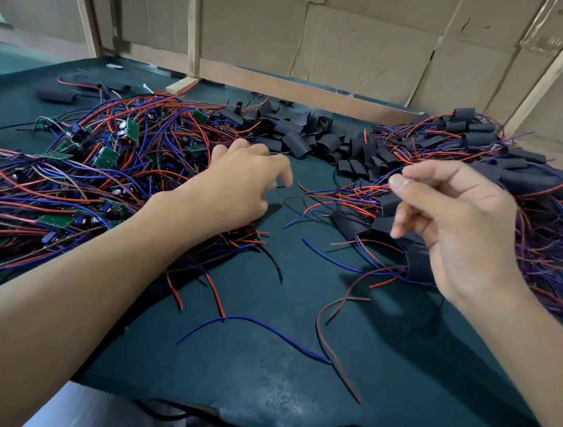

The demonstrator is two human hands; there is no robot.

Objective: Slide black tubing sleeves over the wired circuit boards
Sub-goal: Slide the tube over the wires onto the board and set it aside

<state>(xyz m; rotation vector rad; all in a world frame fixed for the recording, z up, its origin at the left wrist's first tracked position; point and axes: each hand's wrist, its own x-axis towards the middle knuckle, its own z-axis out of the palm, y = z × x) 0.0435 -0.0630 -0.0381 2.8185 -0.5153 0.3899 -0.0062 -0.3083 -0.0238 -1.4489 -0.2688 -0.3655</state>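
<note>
A heap of green circuit boards (106, 158) with red and blue wires covers the left of the table. Loose black tubing sleeves (301, 139) lie in a pile at the back centre. Sleeved boards (469, 136) with trailing wires are heaped at the right. My left hand (241, 185) reaches forward over the edge of the board heap, fingers relaxed and pointing down near the sleeve pile, with nothing in it. My right hand (454, 223) hovers above the sleeved boards, fingers loosely curled; I see nothing held in it.
The work surface is a dark green mat (258, 366) with a torn front edge. Stray red and blue wires (255, 328) lie across its middle. A wooden rail (302, 89) and cardboard panels close off the back. One black sleeve (56, 96) lies apart at far left.
</note>
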